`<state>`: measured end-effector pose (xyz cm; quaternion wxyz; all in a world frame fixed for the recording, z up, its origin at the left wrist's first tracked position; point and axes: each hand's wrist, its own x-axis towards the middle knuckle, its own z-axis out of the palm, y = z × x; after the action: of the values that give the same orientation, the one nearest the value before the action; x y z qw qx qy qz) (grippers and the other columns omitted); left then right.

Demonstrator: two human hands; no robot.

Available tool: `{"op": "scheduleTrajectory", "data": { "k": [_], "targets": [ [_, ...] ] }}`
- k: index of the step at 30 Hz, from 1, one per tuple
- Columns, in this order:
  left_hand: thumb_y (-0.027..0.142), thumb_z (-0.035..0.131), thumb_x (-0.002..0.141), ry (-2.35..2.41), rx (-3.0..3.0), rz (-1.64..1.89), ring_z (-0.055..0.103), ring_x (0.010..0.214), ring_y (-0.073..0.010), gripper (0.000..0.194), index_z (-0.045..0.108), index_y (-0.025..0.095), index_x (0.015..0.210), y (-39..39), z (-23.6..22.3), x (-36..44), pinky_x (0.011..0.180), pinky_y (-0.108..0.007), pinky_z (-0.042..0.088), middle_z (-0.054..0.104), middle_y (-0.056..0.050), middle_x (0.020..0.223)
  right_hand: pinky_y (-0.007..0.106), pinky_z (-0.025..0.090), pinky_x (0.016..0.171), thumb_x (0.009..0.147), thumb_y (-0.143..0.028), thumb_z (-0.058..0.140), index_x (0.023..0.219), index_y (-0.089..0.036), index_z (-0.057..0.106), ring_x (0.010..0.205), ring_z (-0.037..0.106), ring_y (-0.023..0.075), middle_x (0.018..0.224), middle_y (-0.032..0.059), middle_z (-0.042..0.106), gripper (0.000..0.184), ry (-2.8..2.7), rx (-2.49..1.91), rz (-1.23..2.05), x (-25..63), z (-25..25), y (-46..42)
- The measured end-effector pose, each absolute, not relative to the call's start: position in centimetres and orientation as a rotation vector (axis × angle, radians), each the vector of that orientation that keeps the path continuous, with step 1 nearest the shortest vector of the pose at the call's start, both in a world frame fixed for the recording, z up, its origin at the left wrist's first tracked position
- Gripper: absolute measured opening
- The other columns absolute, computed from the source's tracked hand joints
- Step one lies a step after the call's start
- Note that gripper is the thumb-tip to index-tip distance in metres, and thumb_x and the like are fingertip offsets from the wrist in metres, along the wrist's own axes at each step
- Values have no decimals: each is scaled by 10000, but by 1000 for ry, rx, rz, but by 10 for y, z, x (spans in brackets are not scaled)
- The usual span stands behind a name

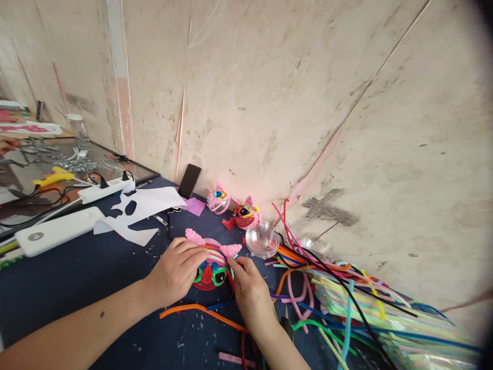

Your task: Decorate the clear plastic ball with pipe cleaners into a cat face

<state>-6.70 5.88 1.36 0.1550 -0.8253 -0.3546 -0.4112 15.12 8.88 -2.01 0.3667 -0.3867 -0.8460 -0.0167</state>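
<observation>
A ball-shaped animal head (208, 276) covered in pipe cleaners is between my hands, above the dark blue table. It has pink twisted ears, green-rimmed eyes with dark centres, a red nose and striped bands across the forehead. My left hand (173, 272) grips its left side, the fingers lying over the top. At its right edge, below the right ear, my right hand (250, 290) holds it with thumb and forefinger pinched together; what lies between those fingertips is partly hidden. Under the hands an orange pipe cleaner (200, 308) rests on the table.
Two similar decorated balls (246, 213) and a clear plastic half-shell (262, 240) stand near the wall. Loose and bagged pipe cleaners (358, 293) spread over the right. To the left are cut white paper (154, 201), a phone (190, 180), a power strip (106, 189) and a yellow glue gun (56, 176).
</observation>
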Motion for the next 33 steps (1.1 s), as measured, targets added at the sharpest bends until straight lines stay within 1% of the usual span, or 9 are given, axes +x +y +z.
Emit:
{"op": "scheduleTrajectory", "data": {
  "k": [4, 8, 10, 13, 18, 23, 26, 29, 33],
  "targets": [
    [71, 445, 853, -1015, -2336, -1025, 619, 936, -228, 247, 620, 136, 1014, 46, 19, -57, 800, -385, 463, 698, -103, 1024, 203, 543, 628, 870, -61, 380, 1109, -176, 647, 772, 642, 148, 902, 81, 617, 376, -2176, -992, -150, 153, -21, 91],
    [86, 461, 839, -1020, -2298, -975, 626, 895, -240, 213, 653, 127, 922, 35, 19, -48, 773, -395, 482, 704, -113, 959, 205, 550, 612, 876, -68, 364, 1081, -197, 663, 754, 644, 146, 885, 72, 625, 385, -2116, -951, -196, 157, -19, 94],
    [97, 473, 838, -996, -2287, -983, 629, 871, -242, 202, 654, 108, 927, 31, 18, -45, 769, -399, 488, 708, -115, 939, 204, 554, 634, 880, -64, 362, 1092, -200, 661, 778, 648, 144, 901, 73, 631, 391, -2110, -906, -188, 160, -16, 96],
    [128, 474, 849, -955, -2329, -965, 623, 883, -239, 217, 649, 92, 973, 28, 15, -43, 796, -392, 493, 708, -117, 975, 200, 554, 643, 882, -65, 375, 1089, -218, 665, 796, 652, 141, 912, 68, 634, 388, -2120, -826, -176, 165, -12, 98],
    [180, 520, 836, -918, -2439, -895, 605, 935, -238, 219, 640, 94, 998, 24, 14, -43, 832, -378, 494, 690, -121, 1040, 219, 545, 628, 881, -93, 440, 1045, -217, 679, 759, 636, 146, 869, 64, 599, 315, -1942, -831, -185, 172, 1, 98],
    [180, 525, 835, -939, -2454, -890, 588, 951, -240, 205, 647, 110, 983, 25, 14, -45, 861, -389, 489, 688, -124, 1031, 234, 526, 604, 885, -91, 443, 1036, -239, 681, 717, 607, 141, 805, 43, 573, 318, -2063, -694, -58, 173, 11, 99],
    [175, 516, 832, -907, -2461, -885, 582, 950, -244, 209, 649, 110, 980, 25, 13, -45, 883, -402, 485, 682, -127, 1028, 215, 521, 586, 883, -83, 434, 1016, -229, 686, 702, 608, 135, 792, 40, 576, 320, -2065, -716, -91, 171, 12, 99],
    [164, 515, 828, -915, -2487, -874, 583, 914, -238, 191, 650, 106, 949, 26, 12, -44, 897, -405, 483, 674, -122, 981, 195, 526, 592, 876, -74, 428, 1009, -225, 686, 704, 617, 127, 811, 41, 582, 328, -2057, -735, -137, 169, 9, 98],
    [146, 513, 822, -918, -2546, -829, 574, 859, -226, 157, 646, 108, 897, 27, 10, -43, 926, -423, 470, 655, -103, 889, 190, 543, 637, 876, -65, 422, 1066, -229, 664, 793, 644, 137, 908, 63, 609, 349, -2125, -758, -160, 168, 0, 97]
  ]
}}
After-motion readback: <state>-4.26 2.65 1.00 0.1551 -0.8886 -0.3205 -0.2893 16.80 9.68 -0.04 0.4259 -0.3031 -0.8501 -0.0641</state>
